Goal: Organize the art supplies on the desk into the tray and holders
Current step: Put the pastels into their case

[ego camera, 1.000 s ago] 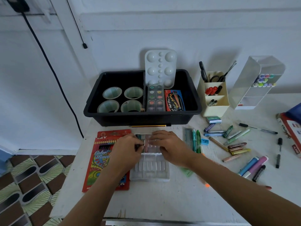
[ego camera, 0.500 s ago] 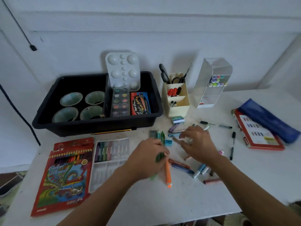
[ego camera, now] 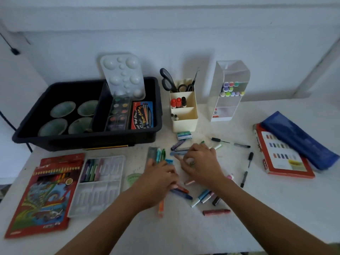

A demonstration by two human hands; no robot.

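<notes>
Loose crayons [ego camera: 216,212] lie scattered on the tabletop [ego camera: 184,232] at frame centre, under the left hand [ego camera: 158,178] and right hand [ego camera: 201,162]. Both hands curl over them; actual grip cannot be told. The crayon tray [ego camera: 95,199] lies further left, nearer the left hand, with its long axis running up-frame.

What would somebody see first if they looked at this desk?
Probably the left hand and right hand in the middle, over a messy scatter of crayons and pens. Behind on the left, a big black tray holds four green cups and paints, with a white palette standing up in it. A bright red pencil box lies front left.
</notes>
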